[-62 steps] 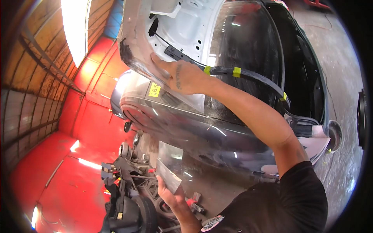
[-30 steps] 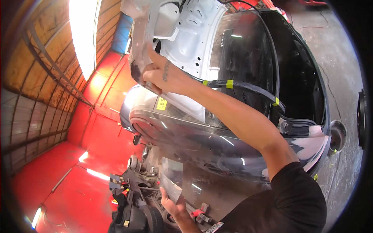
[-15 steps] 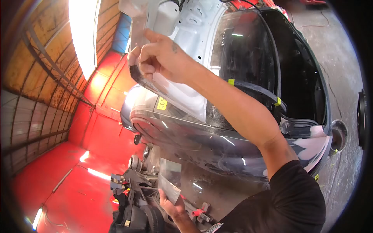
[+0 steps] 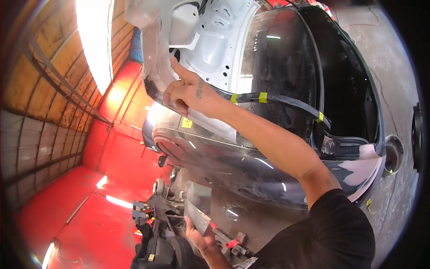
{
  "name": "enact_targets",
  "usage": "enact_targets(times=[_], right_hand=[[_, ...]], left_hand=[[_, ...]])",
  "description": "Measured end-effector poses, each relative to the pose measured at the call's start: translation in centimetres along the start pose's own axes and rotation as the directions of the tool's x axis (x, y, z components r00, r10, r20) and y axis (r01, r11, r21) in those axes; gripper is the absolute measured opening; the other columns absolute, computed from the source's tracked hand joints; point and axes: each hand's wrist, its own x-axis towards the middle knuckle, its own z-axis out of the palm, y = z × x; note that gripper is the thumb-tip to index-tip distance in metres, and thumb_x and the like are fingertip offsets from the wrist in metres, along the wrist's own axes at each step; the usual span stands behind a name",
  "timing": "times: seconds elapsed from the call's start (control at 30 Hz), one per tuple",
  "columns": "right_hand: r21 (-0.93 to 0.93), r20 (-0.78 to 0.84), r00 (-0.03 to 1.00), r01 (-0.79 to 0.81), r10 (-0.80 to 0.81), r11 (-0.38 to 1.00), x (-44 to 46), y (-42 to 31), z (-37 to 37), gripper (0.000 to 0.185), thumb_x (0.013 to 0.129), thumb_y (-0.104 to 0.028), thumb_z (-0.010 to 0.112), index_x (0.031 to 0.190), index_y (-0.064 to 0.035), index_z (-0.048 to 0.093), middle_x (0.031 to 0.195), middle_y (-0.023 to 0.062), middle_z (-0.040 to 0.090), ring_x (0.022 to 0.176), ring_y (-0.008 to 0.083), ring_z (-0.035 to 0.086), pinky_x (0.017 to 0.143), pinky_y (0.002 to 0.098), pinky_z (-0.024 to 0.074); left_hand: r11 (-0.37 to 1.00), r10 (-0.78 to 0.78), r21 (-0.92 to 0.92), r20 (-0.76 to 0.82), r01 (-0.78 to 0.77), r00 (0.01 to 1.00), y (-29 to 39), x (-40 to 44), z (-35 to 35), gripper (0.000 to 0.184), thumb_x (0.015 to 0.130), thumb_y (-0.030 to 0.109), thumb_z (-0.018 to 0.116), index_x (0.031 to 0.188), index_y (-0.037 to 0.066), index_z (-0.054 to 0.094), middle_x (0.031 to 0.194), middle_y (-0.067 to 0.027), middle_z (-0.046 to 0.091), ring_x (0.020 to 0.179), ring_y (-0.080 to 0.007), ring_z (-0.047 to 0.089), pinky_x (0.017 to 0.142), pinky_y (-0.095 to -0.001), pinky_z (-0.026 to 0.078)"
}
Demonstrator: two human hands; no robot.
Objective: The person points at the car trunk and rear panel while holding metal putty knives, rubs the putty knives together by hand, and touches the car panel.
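My right hand [image 4: 192, 94] reaches up to a raised pale grey car body panel [image 4: 154, 58] with a dark patch at its corner. One finger is stretched out and the others are bent near the panel's edge; whether they touch it I cannot tell. Nothing shows in that hand. Low in the view, my left hand [image 4: 201, 235] grips a flat grey sheet [image 4: 197, 213], with the thumb on its edge. The dark grey car [image 4: 233, 163] carries sanded, dusty patches beneath the panel.
Yellow tape [image 4: 263, 97] marks a dark trim strip on the car. A yellow sticker [image 4: 187, 122] sits on the body. Dark machinery [image 4: 170, 233] crowds the lower middle. A red wall [image 4: 67, 201] stands left, and a round container [image 4: 394, 152] rests on the floor at right.
My right hand has moved down and slightly right along the panel, and one finger now stands out straighter. The left hand keeps its hold on the sheet; the view has shifted a little.
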Motion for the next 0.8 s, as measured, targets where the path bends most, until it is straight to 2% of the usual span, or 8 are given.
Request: enact_targets(times=[0.2, 0.37, 0.4, 0.47, 0.53, 0.6, 0.7, 0.8], right_hand=[[0.017, 0.043, 0.993, 0.11, -0.11, 0.994, 3.5, -0.8, -1.0, 0.085, 0.088, -0.004, 0.055, 0.157, 0.0086, 0.008, 0.092, 0.016, 0.068, 0.057, 0.0132, 0.057, 0.052, 0.0286, 0.048], [-0.154, 0.086, 0.996, 0.008, 0.005, 0.988, 1.7, -1.1, -2.6, 0.043, 0.091, -0.013, 0.057, 0.125, 0.0121, 0.059, 0.079, 0.0088, 0.066, 0.056, 0.0095, 0.057, 0.052, 0.0241, 0.0445], [-0.004, 0.039, 0.999, -0.015, 0.015, 1.0, -0.9, -3.4, 0.2, 0.067, 0.09, -0.001, 0.052, 0.148, 0.0197, 0.027, 0.079, 0.0122, 0.066, 0.056, 0.0159, 0.058, 0.051, 0.0274, 0.0456], [-0.387, 0.187, 0.953, -0.153, 0.24, 0.909, -4.8, -1.5, 2.5, 0.05, 0.092, -0.016, 0.056, 0.138, 0.003, 0.057, 0.071, 0.0046, 0.063, 0.057, 0.0087, 0.056, 0.053, 0.0251, 0.0435], [-0.373, 0.392, 0.805, -0.304, 0.446, 0.877, -8.7, 1.1, 4.3, 0.066, 0.078, -0.004, 0.053, 0.145, -0.0024, 0.056, 0.066, 0.0044, 0.064, 0.053, 0.0098, 0.054, 0.056, 0.0281, 0.0478], [-0.433, 0.471, 0.752, -0.258, 0.461, 0.863, -12.6, 4.0, 5.4, 0.086, 0.075, 0.0, 0.053, 0.159, -0.0133, 0.039, 0.066, 0.0047, 0.059, 0.057, 0.0113, 0.053, 0.06, 0.0289, 0.0474], [-0.442, 0.411, 0.64, -0.484, 0.65, 0.756, -16.2, 5.0, 6.7, 0.096, 0.073, 0.002, 0.053, 0.163, -0.0217, 0.03, 0.064, 0.0056, 0.054, 0.06, 0.0128, 0.052, 0.066, 0.03, 0.0483], [-0.456, 0.435, 0.623, -0.47, 0.65, 0.756, -18.5, 6.4, 7.4, 0.102, 0.073, 0.003, 0.051, 0.165, -0.0257, 0.019, 0.064, 0.0083, 0.054, 0.058, 0.0166, 0.051, 0.066, 0.0311, 0.0483]], left_hand=[[1.0, 0.028, -0.002, -0.077, -0.028, 0.997, 0.1, -0.1, -0.7, 0.045, 0.108, 0.032, 0.051, 0.136, -0.002, 0.056, 0.128, -0.0146, 0.066, 0.112, -0.0269, 0.065, 0.099, -0.0408, 0.052], [0.992, -0.034, -0.12, -0.039, 0.029, 0.999, -0.1, 0.7, 0.6, 0.042, 0.109, 0.029, 0.05, 0.136, -0.002, 0.055, 0.125, -0.0147, 0.067, 0.108, -0.0271, 0.068, 0.095, -0.0416, 0.056], [0.985, -0.011, -0.173, -0.052, 0.002, 0.999, -0.3, 1.1, 1.0, 0.038, 0.109, 0.027, 0.051, 0.132, -0.002, 0.057, 0.118, -0.015, 0.07, 0.1, -0.0259, 0.07, 0.087, -0.0396, 0.06], [0.97, 0.031, -0.24, 0.027, -0.024, 0.999, -0.5, 1.6, 2.6, 0.038, 0.109, 0.027, 0.049, 0.129, -0.003, 0.059, 0.119, -0.0163, 0.069, 0.104, -0.0273, 0.069, 0.091, -0.0401, 0.058], [0.92, 0.006, -0.392, 0.001, -0.005, 1.0, -0.9, 2.5, 2.9, 0.037, 0.109, 0.027, 0.049, 0.127, -0.003, 0.06, 0.117, -0.0169, 0.07, 0.103, -0.0285, 0.07, 0.091, -0.0419, 0.059], [0.951, -0.004, -0.308, -0.037, -0.008, 0.999, -1.3, 2.7, 2.8, 0.036, 0.109, 0.026, 0.049, 0.127, -0.003, 0.06, 0.116, -0.0167, 0.07, 0.1, -0.0273, 0.07, 0.089, -0.0413, 0.059], [0.881, -0.013, -0.466, 0.142, 0.078, 0.99, -2.1, 2.3, 2.7, 0.043, 0.109, 0.03, 0.048, 0.137, -0.003, 0.053, 0.125, -0.0142, 0.067, 0.113, -0.0254, 0.066, 0.099, -0.0407, 0.054], [0.934, -0.044, -0.356, 0.006, 0.043, 0.999, -2.9, 1.2, 3.1, 0.043, 0.11, 0.03, 0.047, 0.138, -0.002, 0.052, 0.127, -0.0137, 0.066, 0.115, -0.0245, 0.065, 0.099, -0.0403, 0.054]])
